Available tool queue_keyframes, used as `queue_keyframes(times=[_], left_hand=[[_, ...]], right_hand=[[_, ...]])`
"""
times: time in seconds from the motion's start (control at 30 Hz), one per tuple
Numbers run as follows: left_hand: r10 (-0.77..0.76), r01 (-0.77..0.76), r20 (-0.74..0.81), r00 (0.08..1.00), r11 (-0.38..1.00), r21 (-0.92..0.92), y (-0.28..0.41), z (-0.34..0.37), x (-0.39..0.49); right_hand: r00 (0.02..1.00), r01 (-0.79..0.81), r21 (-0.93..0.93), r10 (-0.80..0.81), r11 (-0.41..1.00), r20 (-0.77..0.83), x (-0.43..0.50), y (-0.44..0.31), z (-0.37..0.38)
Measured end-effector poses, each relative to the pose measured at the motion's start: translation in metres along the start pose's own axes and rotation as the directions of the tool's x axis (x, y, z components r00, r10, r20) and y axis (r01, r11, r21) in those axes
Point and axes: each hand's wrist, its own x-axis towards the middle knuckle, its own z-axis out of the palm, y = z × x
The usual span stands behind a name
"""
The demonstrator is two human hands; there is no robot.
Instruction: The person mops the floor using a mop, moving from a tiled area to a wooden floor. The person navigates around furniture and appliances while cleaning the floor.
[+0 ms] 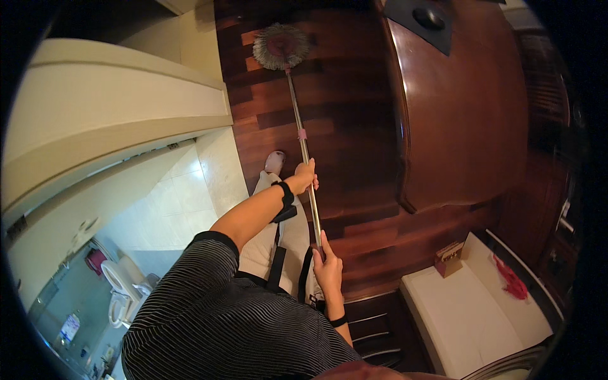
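A mop with a round, grey-white fringed head (281,46) and a reddish centre rests on the dark wood floor, ahead of me. Its metal handle (295,102) runs back towards my body, with a pink collar (302,134) partway along. My left hand (306,175) is wrapped around the handle below that collar; a black band circles the wrist. Closer to my waist, my right hand (328,267) grips the handle's end, thumb and forefinger pointing along it. One foot in a pale slipper (275,162) stands left of the handle.
A large polished wooden desk (468,118) bounds the floor on the right, with a black mouse (428,19) on it. Lower right stands a white-topped bench (465,313) with a small box (449,259) and red cloth (510,279). A doorway at left shows a toilet (124,285).
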Motion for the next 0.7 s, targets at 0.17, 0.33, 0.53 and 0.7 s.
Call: queue_keyframes(times=[0.17,0.33,0.53,0.7], left_hand=[[-0.134,-0.020,0.261,0.956,0.857,0.514,-0.087,-0.007,-0.097],[-0.625,0.583,0.120,0.771,0.770,0.259,-0.159,0.012,-0.200],[-0.404,0.178,0.214,0.889,0.737,0.651,-0.113,0.011,-0.140],[-0.066,-0.117,0.314,0.947,0.840,0.530,0.011,0.038,-0.020]], right_hand=[[0.971,-0.240,0.249,0.228,0.938,0.077,-0.121,0.005,-0.011],[0.779,-0.616,0.505,0.565,0.605,0.272,-0.241,-0.016,-0.008],[0.838,-0.512,0.582,0.515,0.632,0.177,-0.181,-0.036,0.011],[0.958,-0.118,0.433,0.216,0.894,-0.186,-0.023,-0.041,0.023]])
